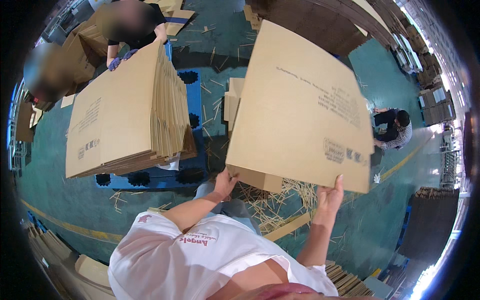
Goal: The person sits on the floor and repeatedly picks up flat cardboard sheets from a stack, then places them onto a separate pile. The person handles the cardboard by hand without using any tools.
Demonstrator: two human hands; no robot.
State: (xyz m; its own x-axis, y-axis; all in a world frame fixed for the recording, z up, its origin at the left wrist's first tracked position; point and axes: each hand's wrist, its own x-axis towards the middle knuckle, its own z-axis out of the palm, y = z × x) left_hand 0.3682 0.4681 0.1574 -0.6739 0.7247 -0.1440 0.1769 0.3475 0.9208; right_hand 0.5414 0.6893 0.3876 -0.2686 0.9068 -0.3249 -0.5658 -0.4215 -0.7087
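A large flat brown cardboard sheet (300,100), printed with dark text and symbols, is held up in front of me, tilted. My left hand (226,183) grips its lower left corner, the fingers partly hidden at the edge. With thumb on the printed face, my right hand (331,196) pinches the bottom edge toward the right, its other fingers behind the board. Beneath the lower edge a folded cardboard flap (267,181) shows. To the left stands a thick stack of similar flat cartons (112,117), layered and slightly fanned along the right side.
The stack rests on a blue plastic pallet (197,100). A co-worker's gloved hands (120,60) touch its far edge. Thin cardboard strips (285,202) litter the green floor near my feet. Another person (397,130) crouches at right. More cardboard piles (432,220) line the right side.
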